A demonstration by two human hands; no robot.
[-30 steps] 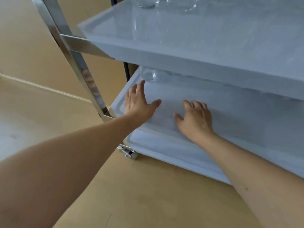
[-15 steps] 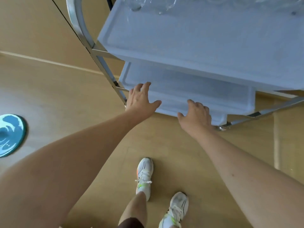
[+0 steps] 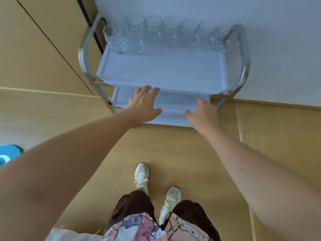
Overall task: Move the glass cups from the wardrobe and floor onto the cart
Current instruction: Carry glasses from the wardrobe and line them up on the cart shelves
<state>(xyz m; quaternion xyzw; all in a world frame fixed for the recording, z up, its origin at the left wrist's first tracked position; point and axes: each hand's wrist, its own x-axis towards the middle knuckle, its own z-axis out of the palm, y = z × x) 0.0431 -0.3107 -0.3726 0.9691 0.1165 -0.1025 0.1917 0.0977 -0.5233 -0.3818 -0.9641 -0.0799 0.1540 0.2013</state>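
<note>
A white cart (image 3: 161, 73) with a chrome frame stands against the wall in front of me. Several clear glass cups (image 3: 156, 33) with handles line the back of its top shelf. My left hand (image 3: 144, 104) hovers with spread fingers over the front edge of the cart's lower shelves, holding nothing. My right hand (image 3: 204, 113) is beside it, fingers relaxed and empty, over the lower shelf's right front corner. Whether either hand touches the shelf is unclear.
Wooden wardrobe panels (image 3: 45, 42) rise at the left, a white wall (image 3: 278, 49) behind the cart. A blue round object (image 3: 8, 153) lies on the wooden floor at far left. My feet in white shoes (image 3: 141, 174) stand on the floor below the cart.
The view has risen from low beside the middle shelf to standing above the cart. Both hands have pulled back from inside the shelf to its front edge, still empty.
</note>
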